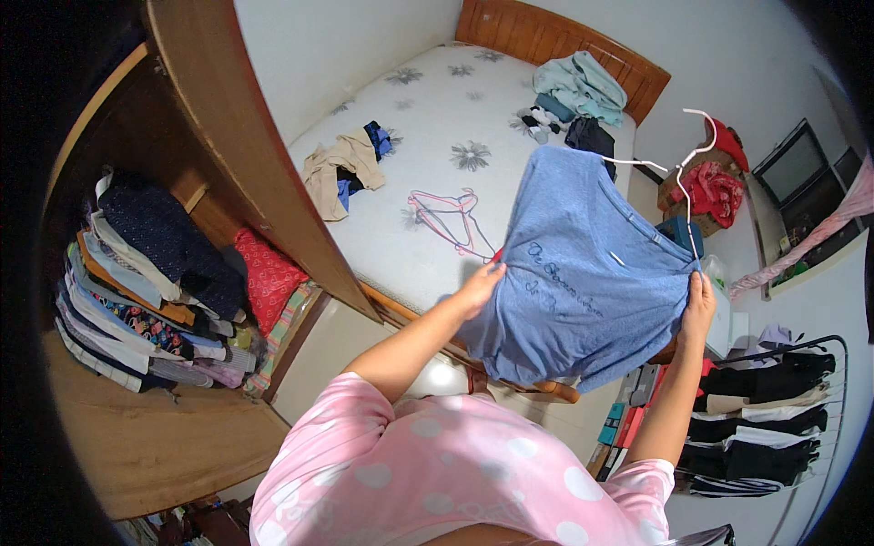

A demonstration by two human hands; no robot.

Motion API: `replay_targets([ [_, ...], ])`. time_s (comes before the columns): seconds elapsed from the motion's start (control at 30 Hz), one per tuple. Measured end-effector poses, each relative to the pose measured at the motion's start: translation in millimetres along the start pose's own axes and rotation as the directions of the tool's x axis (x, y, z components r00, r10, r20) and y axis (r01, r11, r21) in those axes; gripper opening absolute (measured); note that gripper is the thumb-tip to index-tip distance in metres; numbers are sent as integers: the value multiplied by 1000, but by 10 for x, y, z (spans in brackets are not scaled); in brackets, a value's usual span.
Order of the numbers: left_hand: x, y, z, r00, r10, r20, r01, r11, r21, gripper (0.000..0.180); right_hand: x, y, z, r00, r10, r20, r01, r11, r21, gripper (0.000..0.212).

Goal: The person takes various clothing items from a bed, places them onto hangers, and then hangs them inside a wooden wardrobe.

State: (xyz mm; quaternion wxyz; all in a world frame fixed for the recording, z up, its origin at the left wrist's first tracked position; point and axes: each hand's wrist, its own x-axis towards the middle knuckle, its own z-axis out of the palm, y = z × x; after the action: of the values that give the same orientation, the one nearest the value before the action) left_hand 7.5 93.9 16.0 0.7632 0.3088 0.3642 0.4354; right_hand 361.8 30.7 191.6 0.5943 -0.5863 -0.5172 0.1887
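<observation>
A blue short-sleeved T-shirt with dark lettering hangs stretched out in front of me on a white hanger, whose hook points up and away. My left hand is closed on the shirt's left side, fingers pinching the cloth. On the other side my right hand grips the shirt's edge close to the hanger's lower end. Just beyond the left hand, pink and grey hangers lie on the patterned mattress.
An open wooden wardrobe at left holds a stack of folded clothes and a red cushion. Beige and dark clothes and a pale green garment heap lie on the bed. At right stand a clothes rack and stacked boxes.
</observation>
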Motion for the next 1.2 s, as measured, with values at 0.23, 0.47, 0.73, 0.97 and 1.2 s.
replay_targets([
  [0.23,303,-759,203,978,-205,37,207,977,-57,35,154,1148,-278,913,382,146,-376,924,-65,27],
  [0.47,1029,-657,250,939,-272,-210,218,944,-248,37,475,2533,-67,722,657,217,-687,718,110,29],
  [0.73,1564,-1184,-32,799,-485,-355,386,867,-316,38,677,4145,456,547,763,343,-823,565,55,28],
  [0.97,1421,-1879,-622,690,-532,-491,471,845,-254,34,959,4791,914,517,746,419,-724,643,-252,26],
  [1.2,1797,-1530,-450,752,-423,-505,518,853,57,32,1106,5329,1295,688,605,400,-553,794,-252,23],
])
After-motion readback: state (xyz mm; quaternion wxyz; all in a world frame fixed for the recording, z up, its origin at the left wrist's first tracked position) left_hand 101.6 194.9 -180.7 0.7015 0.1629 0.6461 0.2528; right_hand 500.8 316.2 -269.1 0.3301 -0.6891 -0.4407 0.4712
